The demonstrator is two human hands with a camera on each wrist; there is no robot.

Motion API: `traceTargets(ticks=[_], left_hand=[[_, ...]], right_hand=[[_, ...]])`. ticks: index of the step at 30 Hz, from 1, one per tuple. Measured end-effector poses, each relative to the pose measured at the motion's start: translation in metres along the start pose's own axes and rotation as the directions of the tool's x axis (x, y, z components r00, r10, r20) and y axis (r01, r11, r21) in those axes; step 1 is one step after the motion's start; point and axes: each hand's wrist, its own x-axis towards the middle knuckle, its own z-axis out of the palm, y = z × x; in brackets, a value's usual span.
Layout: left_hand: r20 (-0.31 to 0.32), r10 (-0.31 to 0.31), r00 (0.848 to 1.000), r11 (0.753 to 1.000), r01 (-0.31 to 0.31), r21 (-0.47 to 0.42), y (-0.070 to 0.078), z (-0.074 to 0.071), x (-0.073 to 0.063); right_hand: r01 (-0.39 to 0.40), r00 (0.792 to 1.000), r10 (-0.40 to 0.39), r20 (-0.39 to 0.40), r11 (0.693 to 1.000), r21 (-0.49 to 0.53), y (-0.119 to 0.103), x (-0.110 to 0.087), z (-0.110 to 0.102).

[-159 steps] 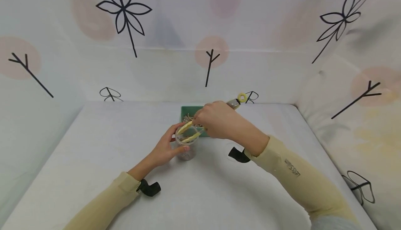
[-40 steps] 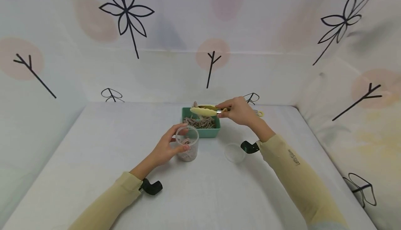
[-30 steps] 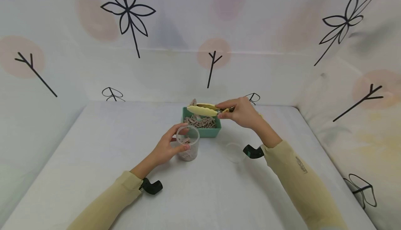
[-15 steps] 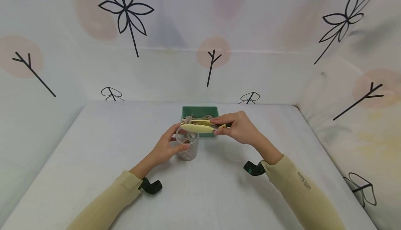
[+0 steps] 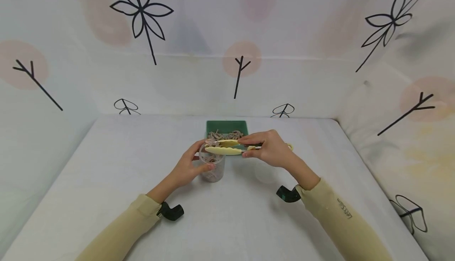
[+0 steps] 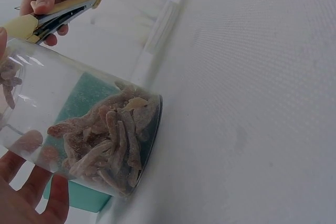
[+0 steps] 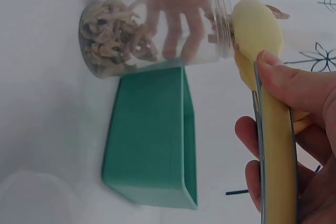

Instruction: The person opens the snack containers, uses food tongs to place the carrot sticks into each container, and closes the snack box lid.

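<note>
Clear jar [image 5: 217, 173], yellow tongs [image 5: 227, 151], green box [image 7: 148, 132].
Left hand [image 5: 187, 168] curls round the jar; right hand [image 5: 271, 149] pinches the tongs at the jar's mouth; box stands on the far side.

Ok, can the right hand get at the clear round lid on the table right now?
Probably not directly: the right hand is holding the yellow tongs at the mouth of the jar. The clear round lid lies uncovered nearby, so without the tongs, the way looks free.

place: booth-like, room type unclear | white-covered table [image 5: 131, 146] | plant-print walls [image 5: 192, 83], three sides
</note>
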Motion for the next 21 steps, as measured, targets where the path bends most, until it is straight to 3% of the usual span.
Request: traceTargets(ticks=[13, 21], left_hand=[[0.003, -0.024, 1.0, 1.0, 0.024, -0.007, 0.003, 0.0, 0.001], [0.013, -0.032, 0.999, 0.999, 0.032, -0.013, 0.038, -0.005, -0.004]], right_hand=[[0.067, 0.998, -0.067, 0.017, 0.997, -0.043, -0.003, 0.002, -0.003], [0.068, 0.998, -0.068, 0.018, 0.996, -0.049, -0.004, 0.005, -0.004]])
